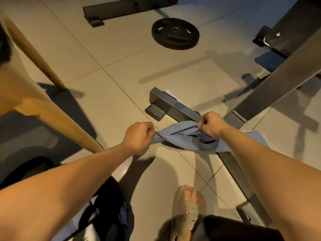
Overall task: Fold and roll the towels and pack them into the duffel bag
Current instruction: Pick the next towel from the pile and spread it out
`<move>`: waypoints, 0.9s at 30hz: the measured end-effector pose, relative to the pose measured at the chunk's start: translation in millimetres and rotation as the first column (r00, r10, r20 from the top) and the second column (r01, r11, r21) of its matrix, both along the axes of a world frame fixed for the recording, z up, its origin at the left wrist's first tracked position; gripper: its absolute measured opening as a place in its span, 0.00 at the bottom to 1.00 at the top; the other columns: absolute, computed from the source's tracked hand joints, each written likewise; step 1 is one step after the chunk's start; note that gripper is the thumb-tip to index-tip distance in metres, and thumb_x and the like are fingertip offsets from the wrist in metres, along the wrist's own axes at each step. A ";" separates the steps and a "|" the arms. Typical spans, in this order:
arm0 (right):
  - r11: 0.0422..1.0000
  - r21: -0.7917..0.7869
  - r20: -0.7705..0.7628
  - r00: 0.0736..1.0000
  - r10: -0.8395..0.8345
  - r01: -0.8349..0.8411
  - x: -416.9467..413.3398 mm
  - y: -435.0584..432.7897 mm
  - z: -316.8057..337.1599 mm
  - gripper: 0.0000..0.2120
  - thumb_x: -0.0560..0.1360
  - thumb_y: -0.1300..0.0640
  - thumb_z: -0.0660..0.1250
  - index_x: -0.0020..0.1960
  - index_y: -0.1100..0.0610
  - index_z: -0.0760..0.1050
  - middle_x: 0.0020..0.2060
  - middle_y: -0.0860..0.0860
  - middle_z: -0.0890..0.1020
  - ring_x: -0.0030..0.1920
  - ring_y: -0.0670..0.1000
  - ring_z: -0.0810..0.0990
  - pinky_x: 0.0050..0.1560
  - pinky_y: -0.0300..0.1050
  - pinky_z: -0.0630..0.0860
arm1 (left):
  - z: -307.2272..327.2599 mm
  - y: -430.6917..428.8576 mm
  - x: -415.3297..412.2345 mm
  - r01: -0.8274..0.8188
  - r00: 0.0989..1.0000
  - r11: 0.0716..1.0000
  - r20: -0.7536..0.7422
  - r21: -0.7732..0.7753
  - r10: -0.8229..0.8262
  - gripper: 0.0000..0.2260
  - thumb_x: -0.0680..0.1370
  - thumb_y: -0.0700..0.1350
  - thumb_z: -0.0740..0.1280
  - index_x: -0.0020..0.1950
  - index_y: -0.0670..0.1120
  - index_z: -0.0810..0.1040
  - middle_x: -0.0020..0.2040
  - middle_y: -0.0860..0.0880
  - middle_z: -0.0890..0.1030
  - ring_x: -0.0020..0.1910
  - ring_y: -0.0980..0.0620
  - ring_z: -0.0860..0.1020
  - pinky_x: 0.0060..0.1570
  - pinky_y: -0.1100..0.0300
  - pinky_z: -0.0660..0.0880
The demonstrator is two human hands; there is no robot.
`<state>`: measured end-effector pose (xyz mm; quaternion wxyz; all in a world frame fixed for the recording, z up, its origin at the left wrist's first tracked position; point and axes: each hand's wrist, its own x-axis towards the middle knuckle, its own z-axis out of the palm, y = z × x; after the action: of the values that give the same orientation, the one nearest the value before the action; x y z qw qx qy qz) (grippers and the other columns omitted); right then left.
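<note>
Spreading across the whole view, the beige tiled floor (107,40) carries a grey steel equipment frame (173,106), a slanted wooden furniture leg (34,54) at the left and, farther off, a black round weight plate (175,33). Low at the left, near a sandalled foot (187,211), lies a dark fabric bag with black straps (107,206), probably the duffel, with bluish cloth showing in it. Above the floor hangs the pale blue cloth towel (182,136), bunched and twisted between the two fists, a loose part trailing past the right forearm over the frame. The left hand (139,136) has its fingers curled tight round one end; the right hand (212,126) pinches the other gathered end, knuckles up. The fold looks barely begun. To do it well, I would find true corners, pull the cloth taut so the twist drops out, and keep the trailing part off the floor and frame before bringing the edges together.
</note>
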<state>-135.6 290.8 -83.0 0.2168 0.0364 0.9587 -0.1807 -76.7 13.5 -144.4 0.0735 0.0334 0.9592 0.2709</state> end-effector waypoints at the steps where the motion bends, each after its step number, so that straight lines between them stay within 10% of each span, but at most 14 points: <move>1: 1.000 -0.015 0.014 1.000 0.026 -0.026 -0.4 -5.8 16.9 0.08 0.78 0.58 0.72 0.41 0.59 0.76 0.40 0.58 0.81 0.45 0.58 0.78 0.43 0.45 0.72 | 17.5 -6.4 3.9 -0.028 1.000 0.998 0.003 0.061 0.028 0.06 0.80 0.48 0.68 0.46 0.48 0.83 0.39 0.52 0.82 0.39 0.50 0.79 0.39 0.56 0.73; 11: 0.884 -0.414 0.032 0.967 0.254 -0.219 19.3 -72.8 211.4 0.05 0.79 0.67 0.67 0.47 0.62 0.80 0.40 0.57 0.82 0.43 0.54 0.80 0.47 0.50 0.81 | 218.1 -68.6 64.5 0.045 0.999 0.995 0.009 0.085 -0.046 0.05 0.76 0.46 0.73 0.41 0.51 0.83 0.36 0.52 0.83 0.37 0.53 0.80 0.36 0.58 0.75; 18: 0.735 -0.509 -0.171 0.889 0.424 -0.448 57.7 -145.2 370.3 0.07 0.80 0.66 0.66 0.48 0.62 0.82 0.40 0.54 0.84 0.41 0.49 0.81 0.42 0.42 0.79 | 358.8 -116.6 121.7 -0.016 0.989 0.999 -0.144 0.038 0.021 0.03 0.77 0.47 0.74 0.46 0.51 0.88 0.38 0.57 0.85 0.37 0.64 0.80 0.35 0.70 0.74; 22: 0.618 -0.526 -0.301 0.807 0.508 -0.585 85.1 -200.4 436.8 0.06 0.80 0.67 0.66 0.48 0.63 0.82 0.41 0.54 0.83 0.41 0.48 0.81 0.42 0.40 0.79 | 422.5 -164.8 149.6 -0.008 0.997 1.000 -0.070 0.015 0.009 0.05 0.76 0.51 0.74 0.44 0.52 0.88 0.36 0.54 0.85 0.35 0.60 0.80 0.41 0.61 0.77; 27: 0.474 -0.538 -0.438 0.712 0.549 -0.696 114.3 -278.0 493.5 0.06 0.80 0.65 0.66 0.53 0.68 0.80 0.43 0.56 0.83 0.45 0.50 0.81 0.47 0.43 0.80 | 477.7 -226.0 178.8 -0.188 0.927 0.946 -0.270 0.264 0.260 0.21 0.70 0.62 0.76 0.58 0.54 0.81 0.48 0.53 0.85 0.46 0.55 0.84 0.45 0.59 0.79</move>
<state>-21.3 12.8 410.5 0.1654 -0.4156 0.7878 -0.4235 102.1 -212.5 333.3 -0.1096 -0.0279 0.9181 0.3798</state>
